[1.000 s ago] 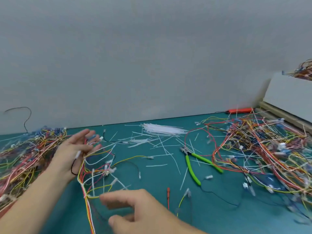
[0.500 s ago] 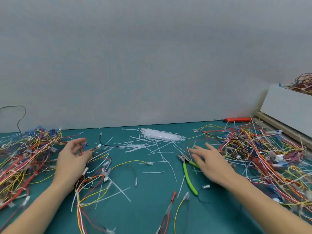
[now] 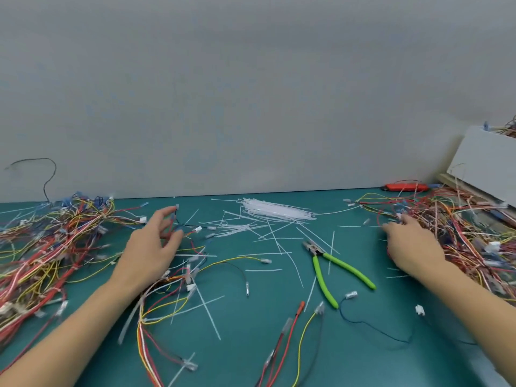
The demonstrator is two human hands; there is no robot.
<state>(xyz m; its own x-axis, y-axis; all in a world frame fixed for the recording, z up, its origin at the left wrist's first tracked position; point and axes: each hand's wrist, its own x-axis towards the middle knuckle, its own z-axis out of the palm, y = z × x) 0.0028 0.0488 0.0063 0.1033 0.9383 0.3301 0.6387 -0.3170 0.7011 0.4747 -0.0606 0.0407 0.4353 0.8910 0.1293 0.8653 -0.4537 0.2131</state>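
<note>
A teal desk (image 3: 251, 344) is shown before a grey wall. The left hand (image 3: 152, 247) is curled around strands of a small wire bundle (image 3: 187, 277) at left centre. The right hand (image 3: 410, 244) is laid against the right wire pile (image 3: 460, 233); its grip cannot be told. Green pliers (image 3: 320, 276) are seen between them.

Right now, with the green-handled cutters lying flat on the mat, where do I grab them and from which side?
Take the cutters by both green handles, mid-length, coming down from above on the near side. They lie flat on the mat, handles splayed toward you, jaws pointing away. The right hand is closer, so I'd likely use it.
</note>
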